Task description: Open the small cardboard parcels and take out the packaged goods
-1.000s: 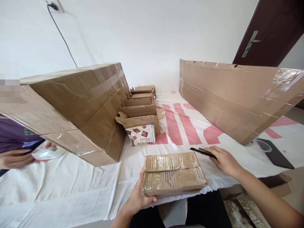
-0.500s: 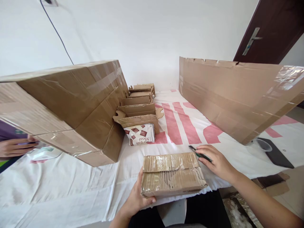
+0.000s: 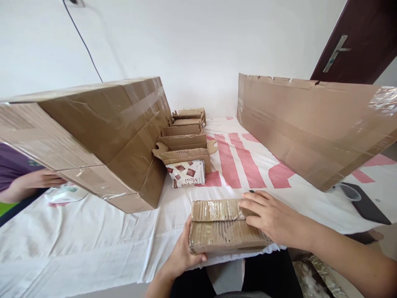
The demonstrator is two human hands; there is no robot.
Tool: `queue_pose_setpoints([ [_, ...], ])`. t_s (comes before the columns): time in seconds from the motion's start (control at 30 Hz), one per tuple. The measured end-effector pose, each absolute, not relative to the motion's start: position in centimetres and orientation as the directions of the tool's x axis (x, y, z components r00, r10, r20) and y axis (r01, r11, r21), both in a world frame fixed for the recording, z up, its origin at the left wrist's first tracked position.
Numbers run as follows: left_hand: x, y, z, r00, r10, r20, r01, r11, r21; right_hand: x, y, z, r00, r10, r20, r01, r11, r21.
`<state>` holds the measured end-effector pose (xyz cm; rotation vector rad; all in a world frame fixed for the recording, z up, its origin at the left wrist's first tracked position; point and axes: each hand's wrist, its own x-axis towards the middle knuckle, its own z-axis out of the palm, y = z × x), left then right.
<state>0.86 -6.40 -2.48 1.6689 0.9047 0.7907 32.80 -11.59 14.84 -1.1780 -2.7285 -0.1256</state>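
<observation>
A small taped cardboard box (image 3: 228,238) lies at the table's near edge, its top flap seam running lengthwise. My left hand (image 3: 183,251) grips its left end, thumb on the near side and fingers behind. Over the right end of the lid, my right hand (image 3: 268,217) rests with its fingers curled. Only a dark tip of the box cutter (image 3: 252,191) shows past those fingers; the rest is hidden under the hand. Beyond the box stands a white and brown printed packet (image 3: 186,174), leaning against an open cardboard box (image 3: 186,155).
Several open cartons (image 3: 181,130) line the big taped cardboard wall (image 3: 130,136) on the left. Another cardboard panel (image 3: 310,128) stands at right, near a clear cup (image 3: 352,192) and a dark flat object (image 3: 374,209). A co-worker's hand (image 3: 46,179) is at far left.
My right hand has moved left from beside the box onto its lid, covering most of the cutter. My left hand keeps its hold. The view has shifted slightly.
</observation>
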Motion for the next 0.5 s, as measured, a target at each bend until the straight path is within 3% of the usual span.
queue_pose_setpoints([
  [0.2, 0.6, -6.4, -2.8, 0.489, 0.87, 0.061, 0.195, -0.177, 0.965, 32.8, -11.4, 15.5, -0.717, 0.684, 0.138, 0.693, 0.72, 0.031],
  [0.5, 0.8, -6.5, -2.3, 0.493, 0.869, 0.045, 0.192, -0.159, 0.968, 34.4, -11.0, 15.7, -0.661, 0.738, 0.137, 0.682, 0.666, -0.301],
])
